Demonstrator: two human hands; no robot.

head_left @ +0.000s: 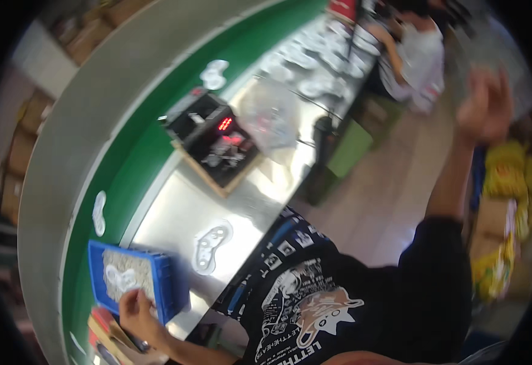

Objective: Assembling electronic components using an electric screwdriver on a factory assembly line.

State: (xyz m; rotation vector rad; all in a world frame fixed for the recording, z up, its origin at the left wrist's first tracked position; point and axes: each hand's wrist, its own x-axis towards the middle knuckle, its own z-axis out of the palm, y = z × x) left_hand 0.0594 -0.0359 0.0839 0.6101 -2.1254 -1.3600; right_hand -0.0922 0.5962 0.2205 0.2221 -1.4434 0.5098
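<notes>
My left hand (137,313) is at the edge of a blue plastic bin (165,292) filled with small greyish bits (144,267). Its fingers are curled together; whatever they may hold is too small to make out. Just beyond the fingertips, a whitish, curved, lobed piece (120,277) lies on the bits. A similar piece with round marks (210,248) rests flat on the metal table (181,207). Off to the right, my right hand (488,106) is raised away from the table. Slightly blurred, its fingers are stretched out and nothing shows in them.
A black device with a red lit display (225,124) stands beside a clear plastic bag (271,115). A green belt (138,143) curves past, carrying more whitish pieces (214,74). Several others (321,58) lie near a seated person (415,58). Yellow bags (503,173) lie at right.
</notes>
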